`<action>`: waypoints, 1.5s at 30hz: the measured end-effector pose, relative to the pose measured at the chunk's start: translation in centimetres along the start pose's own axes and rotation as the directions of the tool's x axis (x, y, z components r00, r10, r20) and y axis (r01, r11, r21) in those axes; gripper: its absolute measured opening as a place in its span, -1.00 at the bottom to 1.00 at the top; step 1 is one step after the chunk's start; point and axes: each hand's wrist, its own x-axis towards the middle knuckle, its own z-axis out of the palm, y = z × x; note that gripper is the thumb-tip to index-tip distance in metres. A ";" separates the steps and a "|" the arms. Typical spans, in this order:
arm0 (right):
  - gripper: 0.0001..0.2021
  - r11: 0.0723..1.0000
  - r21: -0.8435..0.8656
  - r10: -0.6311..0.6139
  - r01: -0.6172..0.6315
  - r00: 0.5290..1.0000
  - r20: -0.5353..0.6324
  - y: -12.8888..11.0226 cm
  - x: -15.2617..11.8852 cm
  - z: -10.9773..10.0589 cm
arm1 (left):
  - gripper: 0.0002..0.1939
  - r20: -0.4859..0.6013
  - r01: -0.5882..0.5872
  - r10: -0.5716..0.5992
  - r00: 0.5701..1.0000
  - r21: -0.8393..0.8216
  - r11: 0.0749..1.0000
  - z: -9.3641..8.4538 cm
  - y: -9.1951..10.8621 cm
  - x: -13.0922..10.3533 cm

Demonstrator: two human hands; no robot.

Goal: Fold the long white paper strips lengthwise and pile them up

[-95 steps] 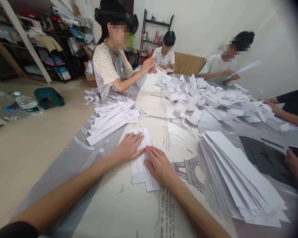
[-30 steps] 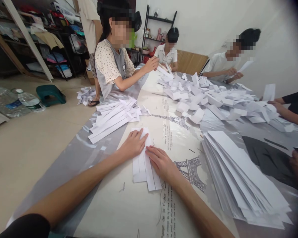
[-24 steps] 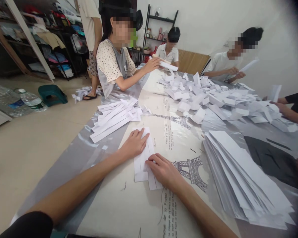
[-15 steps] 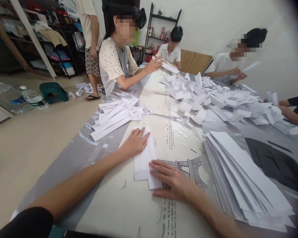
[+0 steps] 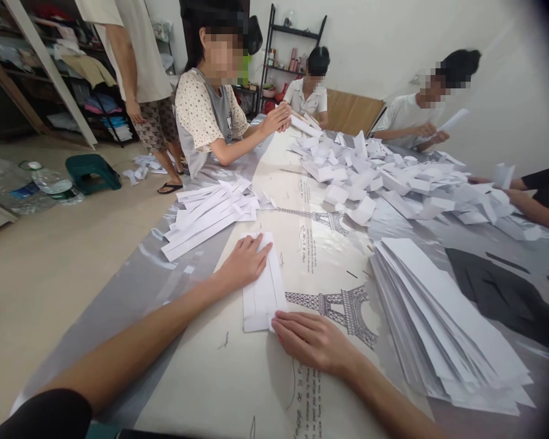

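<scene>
A white folded paper (image 5: 261, 299) with lengthwise creases lies on the table in front of me. My left hand (image 5: 246, 261) rests on its far part, fingers laid over the paper and pressing it down. At the near right corner, my right hand (image 5: 308, 338) has its fingers together, pinching the paper's edge; the thumb is mostly hidden. Beyond my left hand is a loose pile of long folded paper strips (image 5: 210, 216). To the right of my right hand lies a fanned stack of flat white paper sheets (image 5: 443, 317).
A large heap of folded paper pieces (image 5: 384, 177) covers the far right of the table (image 5: 201, 378). Several people sit around it, some handling paper; another person (image 5: 132, 73) stands at the left. A green stool (image 5: 93, 174) and water bottles (image 5: 57, 183) are on the floor.
My right hand has drawn its spread fingers together at the paper's near corner. The strip that stuck out there is now folded in. The standing person has shifted nearer.
</scene>
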 end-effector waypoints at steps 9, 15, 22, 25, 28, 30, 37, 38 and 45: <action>-0.70 0.998 -0.022 0.050 -0.050 0.998 -0.023 -0.5 0.2 0.1 | -0.52 -0.003 0.005 -0.005 1.000 0.003 1.000 0.1 0.0 0.0; -0.69 0.995 0.020 0.093 -0.093 0.996 0.008 -1.2 0.4 0.0 | -0.51 -0.024 0.048 -0.051 0.998 -0.102 0.994 0.1 0.0 0.0; -0.78 0.897 0.327 0.315 -0.297 0.949 -0.004 0.6 0.5 -0.7 | -0.36 -0.033 0.072 -0.079 0.996 -0.165 0.984 0.0 -0.2 0.1; -0.70 0.905 0.250 0.333 -0.344 0.939 0.088 2.3 0.8 -1.2 | -0.31 -0.048 0.055 -0.068 0.997 -0.229 0.972 0.0 -0.3 0.0; -0.62 0.949 0.098 0.273 -0.301 0.934 0.229 3.1 1.1 -1.0 | -0.30 -0.077 0.019 -0.044 0.996 -0.295 0.955 -0.1 -0.4 -0.2; -0.60 0.940 -0.026 0.336 -0.340 0.912 0.236 3.0 1.1 -0.6 | -0.31 -0.098 0.007 -0.040 0.994 -0.311 0.950 0.0 -0.4 -0.2; -0.67 0.781 -0.331 0.580 -0.530 0.811 0.069 2.9 -0.7 -0.4 | -0.36 -0.092 0.073 -0.111 0.990 -0.342 0.937 0.2 -0.3 -0.3; -0.68 0.806 -0.288 0.561 -0.517 0.822 0.093 3.3 -1.0 -0.8 | -0.36 -0.090 0.074 -0.112 0.990 -0.347 0.935 0.2 -0.3 -0.4; -0.65 0.918 -0.171 0.395 -0.358 0.864 0.311 6.0 -0.6 -2.4 | -0.39 -0.079 0.091 -0.132 0.988 -0.392 0.916 0.1 -0.4 -0.4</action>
